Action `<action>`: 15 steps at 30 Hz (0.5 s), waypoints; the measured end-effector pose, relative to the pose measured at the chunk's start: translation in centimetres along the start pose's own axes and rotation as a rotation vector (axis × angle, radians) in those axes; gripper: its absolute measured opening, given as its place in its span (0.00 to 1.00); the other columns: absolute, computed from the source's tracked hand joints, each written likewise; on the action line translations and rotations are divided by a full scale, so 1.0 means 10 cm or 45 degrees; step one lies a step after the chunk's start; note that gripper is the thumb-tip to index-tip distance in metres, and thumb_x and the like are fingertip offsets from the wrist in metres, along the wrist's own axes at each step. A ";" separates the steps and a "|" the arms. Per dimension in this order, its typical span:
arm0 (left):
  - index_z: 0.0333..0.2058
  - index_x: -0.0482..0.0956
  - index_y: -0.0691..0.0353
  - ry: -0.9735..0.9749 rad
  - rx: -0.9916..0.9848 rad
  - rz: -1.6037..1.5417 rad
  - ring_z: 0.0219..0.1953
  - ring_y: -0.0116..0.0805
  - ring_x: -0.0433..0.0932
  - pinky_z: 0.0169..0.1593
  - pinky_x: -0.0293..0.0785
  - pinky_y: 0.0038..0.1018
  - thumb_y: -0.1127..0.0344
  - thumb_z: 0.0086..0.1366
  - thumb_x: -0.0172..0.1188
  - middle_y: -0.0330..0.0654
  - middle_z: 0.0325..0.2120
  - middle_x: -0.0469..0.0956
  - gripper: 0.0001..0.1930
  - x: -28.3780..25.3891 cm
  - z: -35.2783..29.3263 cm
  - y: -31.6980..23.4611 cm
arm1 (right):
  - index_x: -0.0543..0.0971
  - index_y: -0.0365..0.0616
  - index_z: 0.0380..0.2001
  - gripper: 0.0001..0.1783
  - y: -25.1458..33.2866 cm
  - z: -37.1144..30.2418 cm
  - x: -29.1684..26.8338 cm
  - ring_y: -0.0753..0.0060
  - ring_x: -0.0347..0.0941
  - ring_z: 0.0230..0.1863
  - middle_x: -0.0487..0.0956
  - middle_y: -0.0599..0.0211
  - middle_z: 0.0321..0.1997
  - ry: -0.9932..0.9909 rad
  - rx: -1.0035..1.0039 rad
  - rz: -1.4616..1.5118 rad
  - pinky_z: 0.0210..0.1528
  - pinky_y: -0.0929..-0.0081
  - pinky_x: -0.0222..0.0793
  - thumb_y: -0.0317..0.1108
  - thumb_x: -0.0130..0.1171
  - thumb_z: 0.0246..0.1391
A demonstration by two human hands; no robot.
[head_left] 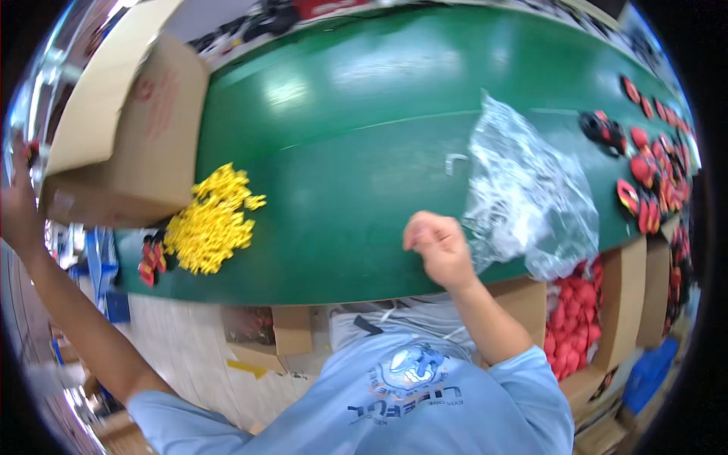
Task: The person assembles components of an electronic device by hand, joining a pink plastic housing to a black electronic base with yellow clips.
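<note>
My left hand (21,212) is raised at the far left, beyond the cardboard box. A small black-and-red piece (32,154) shows at its fingers, which look closed on it, though blur and the picture's rim hide part of the grip. Above the green table (341,250), near its front edge, my right hand (440,246) is curled with thumb and fingers together. Whatever it may hold is too small or hidden to make out. Just right of it lies a clear plastic bag (523,197) with clear pieces in it. A hook-shaped clear piece (453,163) rests beside the bag.
An open cardboard box (152,129) stands at the table's left, by a yellow pile of small parts (212,227) and red-black pieces (152,258). More red-black pieces (660,167) lie at right. Below the edge are boxes, one with red parts (572,318).
</note>
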State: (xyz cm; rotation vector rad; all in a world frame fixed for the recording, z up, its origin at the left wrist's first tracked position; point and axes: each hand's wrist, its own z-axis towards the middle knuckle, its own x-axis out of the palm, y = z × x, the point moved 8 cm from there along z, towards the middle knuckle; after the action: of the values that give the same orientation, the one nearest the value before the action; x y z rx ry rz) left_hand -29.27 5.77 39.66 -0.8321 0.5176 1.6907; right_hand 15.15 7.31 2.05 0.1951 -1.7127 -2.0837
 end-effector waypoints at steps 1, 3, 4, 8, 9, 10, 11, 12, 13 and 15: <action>0.56 0.86 0.63 -0.116 0.157 -0.351 0.43 0.45 0.88 0.49 0.83 0.37 0.59 0.71 0.70 0.44 0.43 0.90 0.20 -0.09 0.09 0.41 | 0.81 0.38 0.31 0.17 0.10 -0.02 0.08 0.75 0.74 0.29 0.79 0.67 0.28 0.096 -0.006 -0.051 0.31 0.72 0.68 0.39 0.59 0.72; 0.54 0.84 0.61 -0.128 0.860 -0.360 0.55 0.47 0.84 0.59 0.78 0.40 0.71 0.63 0.73 0.46 0.52 0.85 0.20 0.93 -0.92 -1.49 | 0.82 0.39 0.28 0.15 0.29 -0.19 0.09 0.69 0.76 0.27 0.80 0.65 0.27 0.088 -0.021 -0.156 0.30 0.69 0.70 0.36 0.61 0.69; 0.50 0.84 0.61 0.024 1.057 -0.430 0.55 0.50 0.82 0.60 0.76 0.42 0.71 0.59 0.74 0.47 0.49 0.85 0.20 1.27 -1.26 -2.04 | 0.81 0.40 0.25 0.16 0.44 -0.26 0.06 0.67 0.74 0.24 0.79 0.66 0.25 0.084 -0.100 -0.171 0.29 0.68 0.68 0.36 0.62 0.68; 0.47 0.84 0.62 0.502 1.011 -0.797 0.48 0.52 0.79 0.53 0.74 0.44 0.69 0.56 0.75 0.50 0.45 0.81 0.19 2.15 -2.29 -2.76 | 0.79 0.49 0.19 0.20 1.13 -0.84 -0.55 0.70 0.66 0.19 0.69 0.74 0.19 -0.131 -1.016 -0.610 0.19 0.65 0.54 0.38 0.63 0.69; 0.47 0.83 0.63 0.599 1.025 -0.818 0.48 0.52 0.78 0.52 0.74 0.43 0.69 0.57 0.75 0.50 0.45 0.81 0.19 2.23 -2.46 -2.90 | 0.80 0.47 0.21 0.19 1.06 -1.16 -0.92 0.70 0.68 0.21 0.70 0.72 0.20 -0.413 -1.175 -0.866 0.22 0.66 0.59 0.37 0.61 0.69; 0.47 0.83 0.63 0.602 1.066 -0.879 0.48 0.52 0.78 0.52 0.74 0.43 0.69 0.57 0.75 0.50 0.45 0.81 0.19 2.29 -2.55 -3.05 | 0.82 0.46 0.23 0.17 1.00 -1.57 -1.27 0.70 0.69 0.24 0.71 0.69 0.22 -0.685 -1.336 -1.115 0.26 0.67 0.64 0.35 0.60 0.70; 0.47 0.83 0.63 0.657 1.008 -0.928 0.47 0.52 0.78 0.52 0.74 0.42 0.70 0.57 0.75 0.50 0.44 0.80 0.19 2.40 -2.60 -3.12 | 0.82 0.44 0.24 0.19 1.02 -1.79 -1.76 0.71 0.70 0.24 0.72 0.69 0.23 -0.977 -1.106 -0.899 0.27 0.67 0.64 0.35 0.56 0.72; 0.47 0.83 0.63 0.707 0.938 -0.963 0.47 0.52 0.78 0.51 0.74 0.41 0.70 0.57 0.74 0.50 0.43 0.80 0.19 2.51 -2.62 -3.18 | 0.82 0.42 0.25 0.21 1.02 -2.02 -2.22 0.71 0.70 0.25 0.73 0.68 0.24 -1.241 -0.879 -0.653 0.28 0.67 0.65 0.34 0.52 0.74; 0.47 0.82 0.64 0.734 0.907 -1.045 0.46 0.53 0.77 0.50 0.74 0.41 0.71 0.57 0.74 0.50 0.42 0.79 0.18 2.60 -2.63 -3.26 | 0.83 0.40 0.28 0.18 1.13 -2.25 -2.56 0.69 0.71 0.26 0.74 0.66 0.25 -1.387 -0.634 -0.791 0.29 0.67 0.66 0.34 0.53 0.73; 0.47 0.82 0.64 0.751 0.983 -1.086 0.45 0.52 0.77 0.50 0.74 0.41 0.72 0.57 0.74 0.50 0.42 0.79 0.18 2.66 -2.62 -3.42 | 0.83 0.38 0.33 0.12 1.35 -2.26 -2.88 0.63 0.74 0.29 0.77 0.64 0.28 -1.443 -0.249 -1.212 0.34 0.63 0.69 0.33 0.59 0.70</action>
State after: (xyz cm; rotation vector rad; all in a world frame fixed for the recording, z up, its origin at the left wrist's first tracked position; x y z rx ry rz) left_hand 7.00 13.94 5.25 -0.7832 0.9588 0.3734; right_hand 52.60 -3.05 5.23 -0.4130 -2.2089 -3.4776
